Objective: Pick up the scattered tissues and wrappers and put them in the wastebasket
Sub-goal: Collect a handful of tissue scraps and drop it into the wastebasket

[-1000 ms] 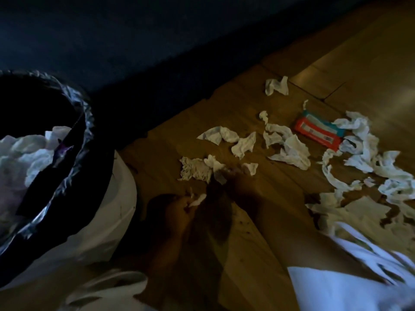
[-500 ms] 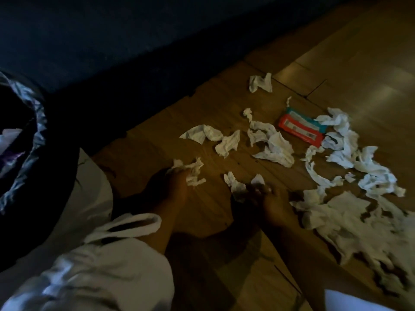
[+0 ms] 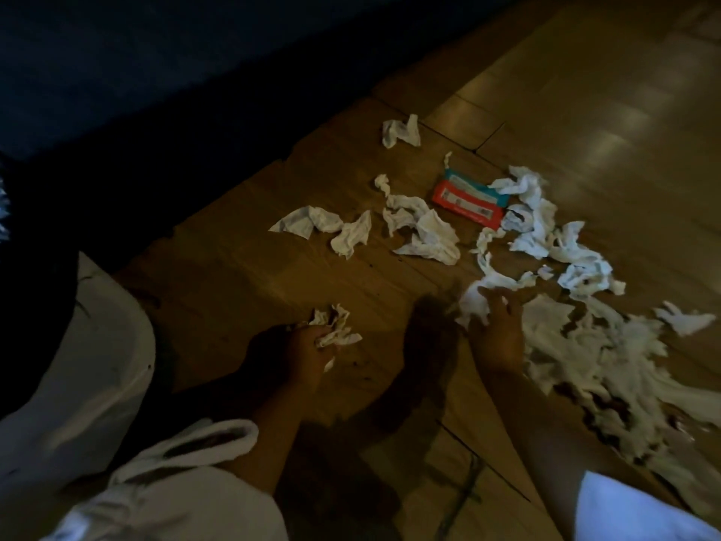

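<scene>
Crumpled white tissues lie scattered over the wooden floor. My left hand is closed around a wad of tissues near the middle of the view. My right hand grips another white tissue at the edge of a big heap of tissues on the right. A red and teal wrapper lies flat beyond the hands, with loose tissues beside it. The wastebasket with its black liner shows only at the far left edge.
A white bag stands at the left, next to the wastebasket. A dark blue sofa or wall borders the floor at the top. White sleeves cover both forearms at the bottom of the view.
The view has swung right, so the wastebasket has almost left the frame. My left hand has gathered its tissues into a wad. My right hand has shifted right and grasped a tissue from the heap.
</scene>
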Action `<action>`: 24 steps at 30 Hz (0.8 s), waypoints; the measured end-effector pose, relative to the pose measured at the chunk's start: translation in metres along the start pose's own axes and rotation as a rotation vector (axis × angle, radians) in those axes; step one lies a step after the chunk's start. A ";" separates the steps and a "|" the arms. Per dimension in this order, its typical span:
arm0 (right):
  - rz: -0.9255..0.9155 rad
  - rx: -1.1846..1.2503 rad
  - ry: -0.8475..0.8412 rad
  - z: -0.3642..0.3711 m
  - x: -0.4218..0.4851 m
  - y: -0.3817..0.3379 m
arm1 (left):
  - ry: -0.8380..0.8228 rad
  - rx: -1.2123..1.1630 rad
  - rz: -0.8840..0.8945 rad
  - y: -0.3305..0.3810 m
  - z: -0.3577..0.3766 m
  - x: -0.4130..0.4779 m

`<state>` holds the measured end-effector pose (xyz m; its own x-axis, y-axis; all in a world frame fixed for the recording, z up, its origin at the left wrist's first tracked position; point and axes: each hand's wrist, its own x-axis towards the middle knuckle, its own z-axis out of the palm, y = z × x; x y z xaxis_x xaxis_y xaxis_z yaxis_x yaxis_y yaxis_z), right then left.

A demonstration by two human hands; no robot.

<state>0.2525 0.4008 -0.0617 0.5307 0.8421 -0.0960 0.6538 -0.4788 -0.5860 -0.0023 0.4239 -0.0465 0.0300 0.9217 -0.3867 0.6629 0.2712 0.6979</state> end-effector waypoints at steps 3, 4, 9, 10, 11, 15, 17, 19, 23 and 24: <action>0.050 -0.317 -0.056 -0.011 0.004 0.029 | -0.048 -0.088 0.008 0.008 0.004 -0.005; 0.050 -0.353 -0.118 -0.011 0.003 0.034 | -0.059 -0.124 0.012 0.010 0.005 -0.009; -0.049 -0.247 -0.318 0.016 -0.038 0.029 | -0.111 -0.191 0.036 0.010 0.001 -0.025; -0.024 -0.146 -0.359 0.022 -0.043 0.026 | -0.122 -0.194 0.044 0.008 0.000 -0.028; -0.008 -0.090 -0.381 0.026 -0.048 0.021 | -0.125 -0.191 0.059 0.008 -0.004 -0.033; -0.008 0.002 -0.461 0.009 -0.061 -0.024 | -0.100 -0.184 0.130 0.006 -0.019 -0.046; -0.034 0.103 -0.411 -0.004 -0.059 -0.039 | -0.061 -0.175 0.154 0.007 -0.028 -0.053; -0.012 0.185 -0.403 -0.021 -0.057 -0.056 | -0.055 -0.194 0.157 0.009 -0.040 -0.059; 0.033 0.440 -0.439 -0.058 -0.065 -0.107 | -0.066 -0.187 0.153 0.030 -0.077 -0.086; 0.017 0.483 -0.472 -0.066 -0.071 -0.124 | -0.073 -0.175 0.156 0.038 -0.090 -0.095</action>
<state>0.1698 0.3838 0.0712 0.1747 0.9062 -0.3851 0.2747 -0.4204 -0.8647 -0.0477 0.3715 0.0707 0.1799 0.9356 -0.3037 0.5064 0.1766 0.8440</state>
